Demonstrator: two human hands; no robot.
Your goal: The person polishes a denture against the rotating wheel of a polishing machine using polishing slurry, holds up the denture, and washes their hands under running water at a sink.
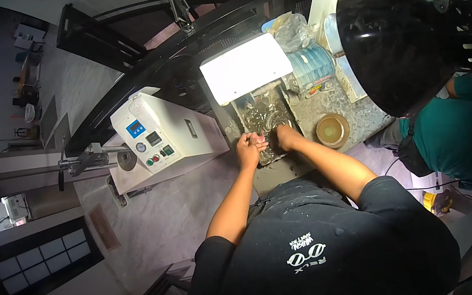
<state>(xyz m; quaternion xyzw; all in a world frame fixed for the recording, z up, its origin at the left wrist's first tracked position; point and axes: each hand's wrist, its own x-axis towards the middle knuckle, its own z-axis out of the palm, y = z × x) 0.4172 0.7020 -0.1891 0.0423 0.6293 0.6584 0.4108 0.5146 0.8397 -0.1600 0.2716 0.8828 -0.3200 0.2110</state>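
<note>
Both hands meet at the near edge of the grey table (363, 115), over a heap of clear glassy pieces (265, 116) under a bright lamp panel (245, 67). The left hand (247, 149) curls its fingers (258, 140) around one clear piece; the right hand (286, 136) is closed on the heap's near end. A round brass dish (332, 129) lies just right of them.

Centre: both hands, left hand (247, 149) and right hand (285, 137), meet at the near end of a tray (263, 116).
Far: a lit panel (245, 67) stands over the tray.
Left: a control box (164, 136).
Right: a round dish (332, 130), a lamp shade (401, 42), a seated person (467, 132).
</note>
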